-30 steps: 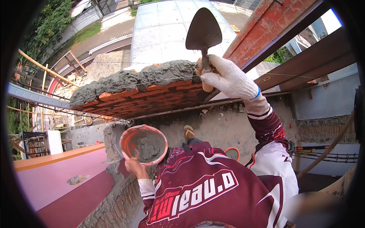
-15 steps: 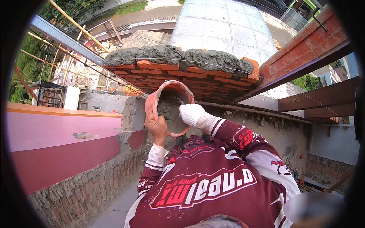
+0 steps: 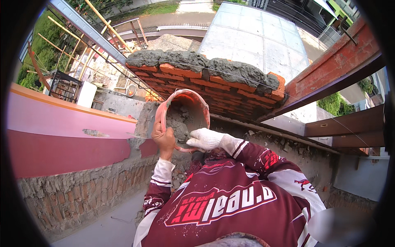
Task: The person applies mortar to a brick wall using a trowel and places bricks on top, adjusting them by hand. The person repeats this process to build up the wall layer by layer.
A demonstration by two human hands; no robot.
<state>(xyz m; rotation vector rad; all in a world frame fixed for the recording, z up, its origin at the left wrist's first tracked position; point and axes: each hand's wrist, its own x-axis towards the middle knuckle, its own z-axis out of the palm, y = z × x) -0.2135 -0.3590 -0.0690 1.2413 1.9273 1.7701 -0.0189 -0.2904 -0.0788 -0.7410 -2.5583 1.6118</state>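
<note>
A reddish plastic bucket (image 3: 199,106) is tipped with its mouth toward me, just on my side of the brick wall. Grey wet mortar (image 3: 177,123) lies inside it. My bare left hand (image 3: 164,140) grips the bucket at its lower left rim. At the lower right of the mouth is my right hand (image 3: 205,139) in a white knit glove, its fingers drawn together against the mortar. Whatever the glove holds is hidden. Beyond the bucket, the red brick wall (image 3: 230,85) carries a thick, lumpy layer of mortar (image 3: 242,73) along its top.
A thin string (image 3: 306,102) runs across above the wall. A red steel beam (image 3: 329,61) slants up at the right, a brown beam (image 3: 345,121) below it. At left stands a pink and maroon wall (image 3: 61,148); a grey metal bar (image 3: 88,31) rises behind it.
My gloved right hand has moved down and a little left, from the bucket's right inside to its lower edge. The view has shifted slightly; my left hand keeps its grip.
</note>
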